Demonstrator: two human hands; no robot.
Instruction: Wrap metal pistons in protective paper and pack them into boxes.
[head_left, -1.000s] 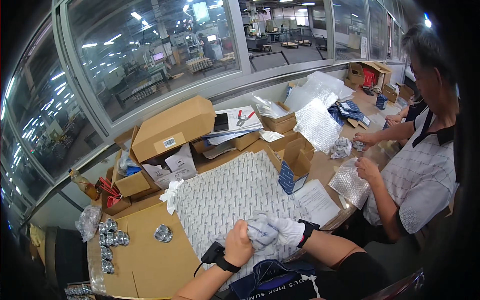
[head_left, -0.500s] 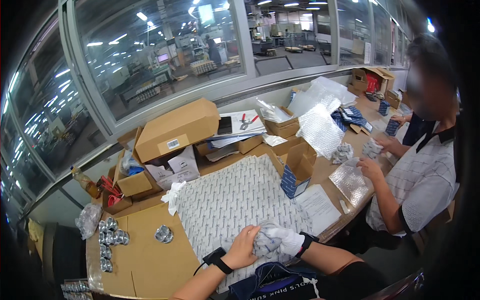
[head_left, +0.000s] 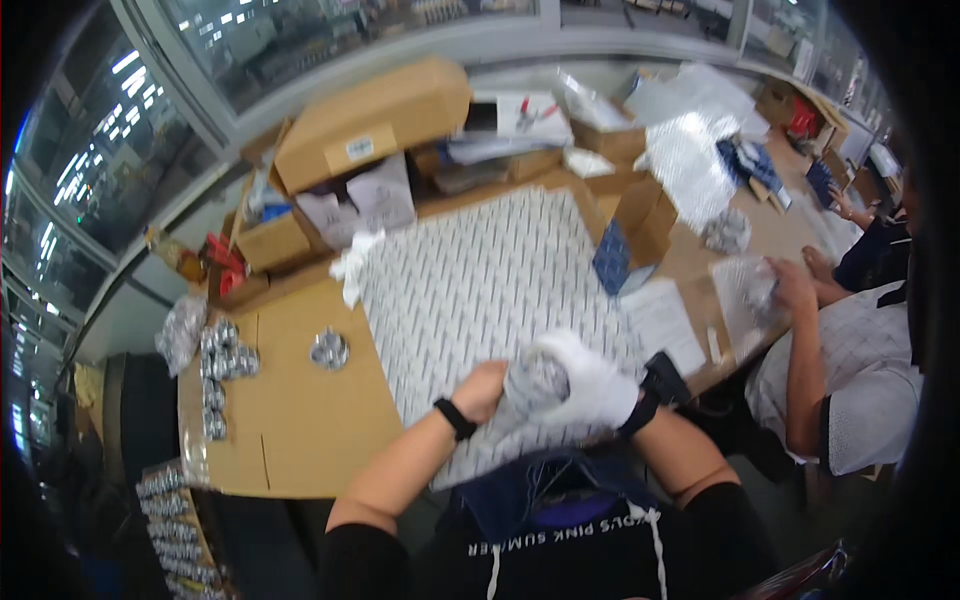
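Note:
A bundle wrapped in printed white paper (head_left: pixel 535 384) is held in front of me, over the near part of a stack of patterned paper sheets (head_left: pixel 470 275). What lies inside the wrapping is hidden. My bare left hand (head_left: pixel 479 390) closes on the bundle's left side, fingers partly hidden and blurred. From the right, my right hand (head_left: pixel 592 384) in a white glove wraps its fingers round the same bundle. Left of the stack, a small cluster of shiny round metal parts (head_left: pixel 329 349) stands on brown cardboard (head_left: pixel 290 430), with several more metal parts (head_left: pixel 228 362) farther left.
Cardboard boxes (head_left: pixel 370 120) line the back, beside red-handled pliers (head_left: pixel 522 115) on papers. An open blue-and-brown box (head_left: pixel 630 240) stands right of the stack. Bubble wrap (head_left: pixel 690 165) lies beyond. A co-worker (head_left: pixel 850 370) at the right handles a clear bubble sheet (head_left: pixel 742 300).
The bundle and both hands have risen from the stack's near edge, and my right hand has turned round it. The view has tilted downward. The co-worker's wrapped piece is now at the bubble sheet.

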